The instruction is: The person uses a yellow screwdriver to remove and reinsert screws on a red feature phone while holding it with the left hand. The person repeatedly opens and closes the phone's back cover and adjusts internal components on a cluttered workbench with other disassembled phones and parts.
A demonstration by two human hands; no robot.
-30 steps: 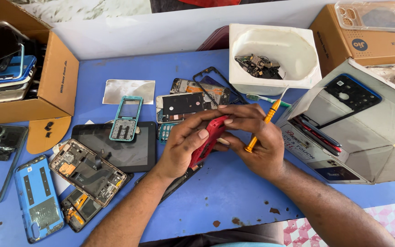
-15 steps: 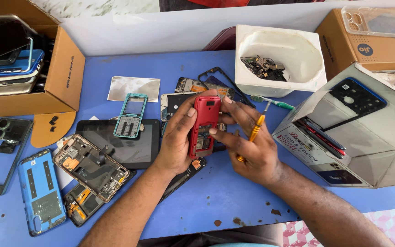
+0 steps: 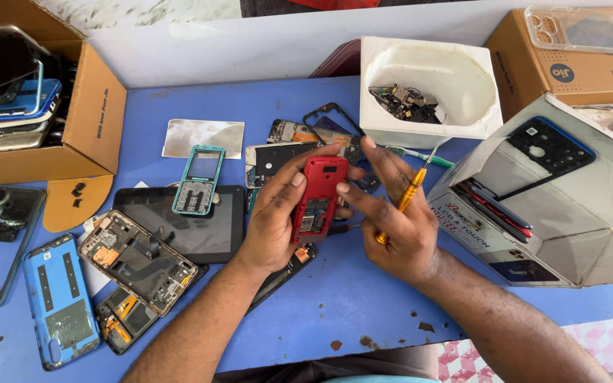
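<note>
My left hand [image 3: 274, 213] grips a small red phone body [image 3: 317, 198], back side up with its inner circuit area exposed, held over the blue table [image 3: 363, 298]. My right hand [image 3: 395, 213] touches the red phone's right edge with its fingertips and holds an orange-handled screwdriver [image 3: 406, 195] tucked in the palm, shaft pointing up to the right. Under both hands lie several opened phone frames and boards.
A white tub [image 3: 427, 89] with small parts stands behind the hands. Cardboard boxes of phone parts sit at left [image 3: 86, 120] and right [image 3: 576, 206]. A black tablet [image 3: 207, 227], teal keypad frame [image 3: 196, 181], blue back cover [image 3: 58, 301] and stripped phone chassis [image 3: 136, 259] lie at left.
The red phone has been turned upright and flat toward the camera. My right hand shifted the screwdriver back into the palm and moved its fingers to the phone's edge.
</note>
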